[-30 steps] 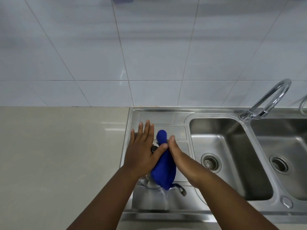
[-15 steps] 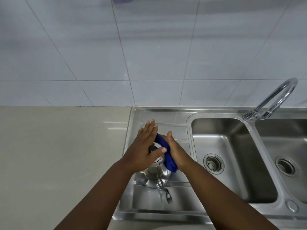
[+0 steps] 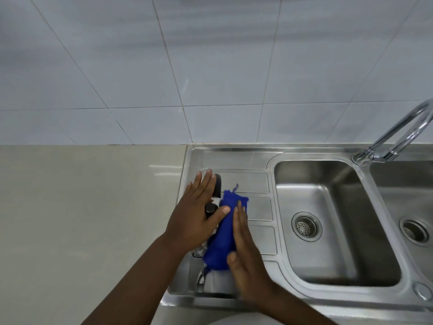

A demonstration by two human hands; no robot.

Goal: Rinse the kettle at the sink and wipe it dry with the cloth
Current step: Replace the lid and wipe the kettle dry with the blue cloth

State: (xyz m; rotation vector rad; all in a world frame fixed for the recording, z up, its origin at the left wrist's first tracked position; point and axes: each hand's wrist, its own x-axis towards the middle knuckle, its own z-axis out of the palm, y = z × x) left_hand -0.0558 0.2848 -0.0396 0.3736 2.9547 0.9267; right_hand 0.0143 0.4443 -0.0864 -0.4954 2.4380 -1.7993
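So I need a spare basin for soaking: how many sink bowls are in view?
2. One bowl sits just right of the drainboard; the second bowl is at the frame's right edge, partly cut off, so more could lie beyond.

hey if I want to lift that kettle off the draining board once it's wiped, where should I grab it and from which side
Probably by the black handle, coming from above on the far side. The kettle stands on the sink's draining board with the handle at its far edge, showing past the left hand. The blue cloth, pressed on by the right hand, covers its right side, and the steel body looks slippery.
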